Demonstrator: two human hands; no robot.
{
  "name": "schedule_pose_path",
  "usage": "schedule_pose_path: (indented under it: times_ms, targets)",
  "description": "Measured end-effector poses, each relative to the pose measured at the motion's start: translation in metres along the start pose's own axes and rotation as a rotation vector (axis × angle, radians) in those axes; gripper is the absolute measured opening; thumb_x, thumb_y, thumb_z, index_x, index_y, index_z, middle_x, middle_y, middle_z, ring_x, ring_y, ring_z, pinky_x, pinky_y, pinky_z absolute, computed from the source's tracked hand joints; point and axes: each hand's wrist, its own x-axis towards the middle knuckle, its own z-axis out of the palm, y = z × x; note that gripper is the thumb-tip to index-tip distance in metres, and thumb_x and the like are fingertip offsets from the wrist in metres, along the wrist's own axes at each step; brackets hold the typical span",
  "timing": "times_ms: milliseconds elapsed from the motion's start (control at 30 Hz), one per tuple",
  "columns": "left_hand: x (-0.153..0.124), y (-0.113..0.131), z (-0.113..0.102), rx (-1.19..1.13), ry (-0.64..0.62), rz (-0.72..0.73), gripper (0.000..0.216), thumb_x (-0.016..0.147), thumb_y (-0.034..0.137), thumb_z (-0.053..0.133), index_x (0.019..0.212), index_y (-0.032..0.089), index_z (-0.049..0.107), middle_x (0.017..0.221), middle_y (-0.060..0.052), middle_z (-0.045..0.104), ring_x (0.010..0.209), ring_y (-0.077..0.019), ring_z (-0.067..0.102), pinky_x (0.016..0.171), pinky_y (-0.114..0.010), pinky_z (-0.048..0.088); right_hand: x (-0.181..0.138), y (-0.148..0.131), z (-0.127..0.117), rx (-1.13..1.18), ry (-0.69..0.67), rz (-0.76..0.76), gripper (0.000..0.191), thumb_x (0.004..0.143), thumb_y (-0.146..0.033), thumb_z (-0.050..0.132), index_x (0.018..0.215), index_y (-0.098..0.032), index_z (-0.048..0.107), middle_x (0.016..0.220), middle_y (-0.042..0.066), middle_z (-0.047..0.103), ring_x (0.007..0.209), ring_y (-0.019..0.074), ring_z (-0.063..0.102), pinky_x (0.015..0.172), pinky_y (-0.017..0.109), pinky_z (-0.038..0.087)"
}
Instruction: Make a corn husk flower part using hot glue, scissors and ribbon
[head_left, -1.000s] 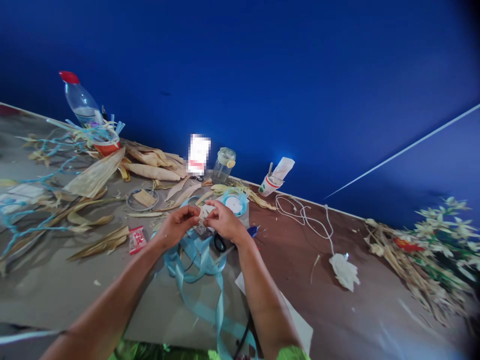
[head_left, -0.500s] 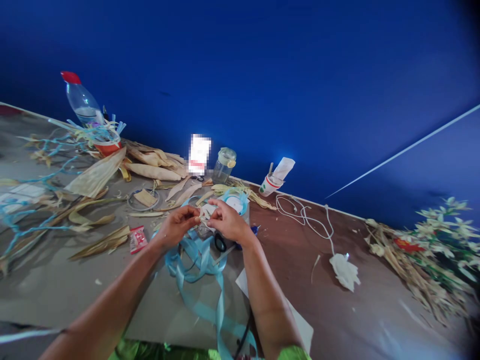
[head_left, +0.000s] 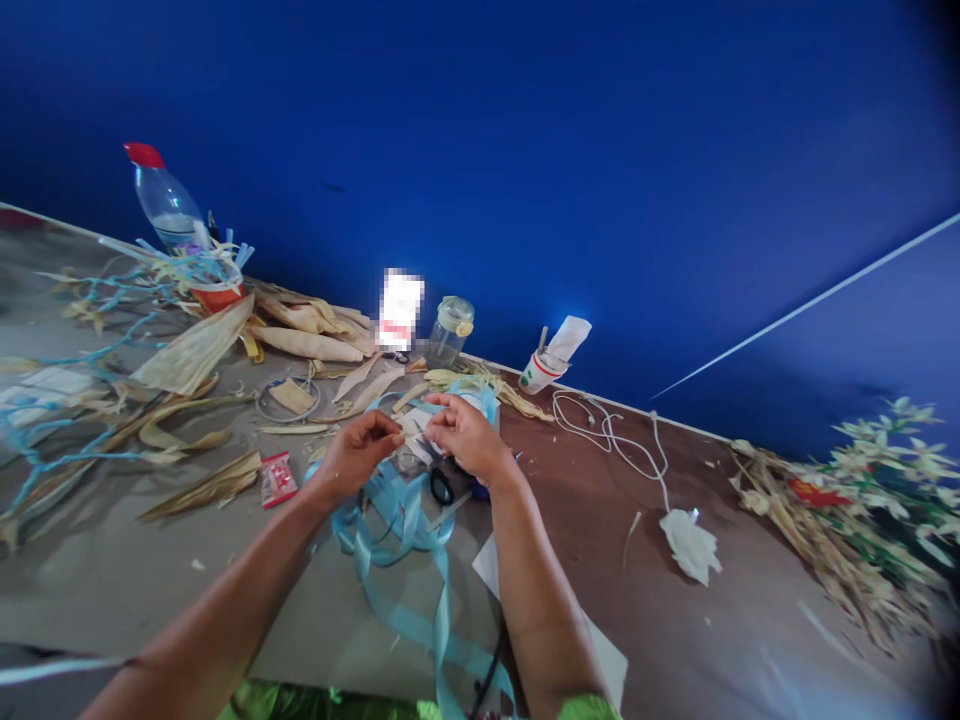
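My left hand (head_left: 358, 455) and my right hand (head_left: 469, 437) are raised together over the table's middle, fingers pinched. Between them they hold a small pale husk piece (head_left: 414, 425). Light blue ribbon (head_left: 405, 540) trails in loops from under my hands toward me. A spool of blue ribbon (head_left: 480, 400) sits just behind my right hand, mostly hidden. Black scissors (head_left: 441, 487) lie under my wrists.
Dried corn husks (head_left: 300, 335) and blue strips litter the left side. A red-capped bottle (head_left: 163, 200), a glass jar (head_left: 448, 330) and a paper cup (head_left: 541, 368) stand by the blue wall. A white cable (head_left: 615, 435), a husk flower (head_left: 690, 545), a flower pile (head_left: 862, 510) lie right.
My right hand has shifted slightly up and to the right, drawing a little apart from my left. The rest stays still.
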Motion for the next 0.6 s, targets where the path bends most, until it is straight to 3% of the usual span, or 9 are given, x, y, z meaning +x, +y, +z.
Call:
schedule_pose_path:
  times_ms: [133, 300, 600]
  targets:
    - [0.000, -0.003, 0.003, -0.030, 0.142, 0.113, 0.021, 0.064, 0.034, 0.072, 0.067, 0.018, 0.059, 0.071, 0.000, 0.061, 0.063, -0.0118, 0.054, 0.059, -0.024, 0.043, -0.001, -0.002, -0.002, 0.074, 0.051, 0.015, 0.030, 0.072, -0.033, 0.062, 0.097, -0.018, 0.057, 0.069, -0.004, 0.054, 0.049, 0.0065, 0.040, 0.047, 0.021, 0.032]
    - [0.000, -0.005, 0.004, 0.004, 0.239, 0.227, 0.016, 0.068, 0.031, 0.070, 0.070, 0.018, 0.060, 0.075, -0.001, 0.061, 0.071, -0.0132, 0.057, 0.066, -0.026, 0.045, 0.000, 0.002, 0.012, 0.064, 0.039, 0.034, 0.024, 0.070, -0.038, 0.063, 0.081, -0.017, 0.061, 0.058, -0.005, 0.050, 0.048, 0.0076, 0.041, 0.047, 0.021, 0.031]
    - [-0.005, -0.003, 0.007, 0.029, 0.160, 0.243, 0.013, 0.071, 0.029, 0.067, 0.071, 0.019, 0.060, 0.075, -0.001, 0.060, 0.074, -0.0144, 0.058, 0.071, -0.028, 0.046, 0.006, 0.008, 0.026, 0.024, 0.154, -0.022, 0.017, 0.071, -0.033, 0.059, 0.068, -0.016, 0.060, 0.053, -0.005, 0.050, 0.051, 0.0087, 0.043, 0.051, 0.022, 0.034]
